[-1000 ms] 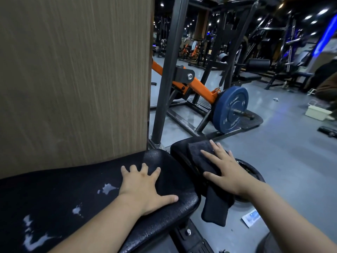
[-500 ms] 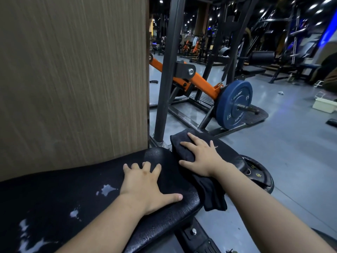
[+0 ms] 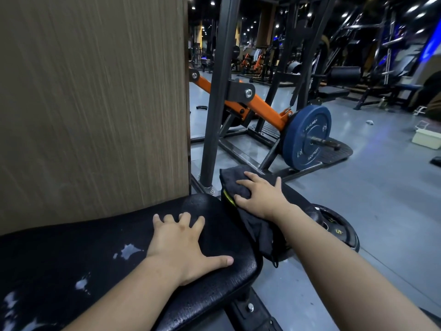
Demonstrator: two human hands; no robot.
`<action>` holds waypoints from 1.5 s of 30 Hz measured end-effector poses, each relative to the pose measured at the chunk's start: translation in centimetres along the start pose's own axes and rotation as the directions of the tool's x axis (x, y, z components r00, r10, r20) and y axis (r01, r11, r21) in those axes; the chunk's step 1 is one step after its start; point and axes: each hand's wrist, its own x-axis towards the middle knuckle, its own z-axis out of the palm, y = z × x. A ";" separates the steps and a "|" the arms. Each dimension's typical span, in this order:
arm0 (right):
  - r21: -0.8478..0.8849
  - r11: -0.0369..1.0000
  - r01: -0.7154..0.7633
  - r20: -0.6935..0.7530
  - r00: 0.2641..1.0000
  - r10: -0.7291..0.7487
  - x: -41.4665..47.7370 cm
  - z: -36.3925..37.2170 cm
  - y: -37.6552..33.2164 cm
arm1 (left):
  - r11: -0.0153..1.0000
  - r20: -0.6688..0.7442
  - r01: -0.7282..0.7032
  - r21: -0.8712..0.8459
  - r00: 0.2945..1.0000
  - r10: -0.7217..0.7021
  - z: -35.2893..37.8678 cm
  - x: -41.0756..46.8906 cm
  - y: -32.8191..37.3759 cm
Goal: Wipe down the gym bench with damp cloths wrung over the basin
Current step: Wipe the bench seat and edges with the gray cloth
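Observation:
The black padded gym bench (image 3: 71, 263) fills the lower left, its worn vinyl showing pale torn patches. My left hand (image 3: 183, 244) lies flat on the pad near its end, fingers spread. A second black pad section (image 3: 300, 201) continues to the right. On it lies a dark grey cloth (image 3: 231, 180), one end hanging down over the pad's side. My right hand (image 3: 260, 192) presses on the cloth with straight fingers. No basin is identifiable.
A wood-grain panel (image 3: 95, 103) rises right behind the bench. A dark steel upright (image 3: 217, 96), an orange lever arm (image 3: 262, 106) and a blue weight plate (image 3: 306, 137) stand beyond. A black plate (image 3: 338, 232) lies on the floor by the bench. A white box (image 3: 426, 138) sits far right.
My right hand has slid the cloth leftward along the far pad toward the steel upright. My left hand has stayed planted on the bench.

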 end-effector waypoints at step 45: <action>0.044 0.912 0.407 0.016 0.913 -0.408 5.0 0.6 -4.0 | 1.000 -0.038 0.004 -0.002 0.999 -0.005 0.4 0.0 0.5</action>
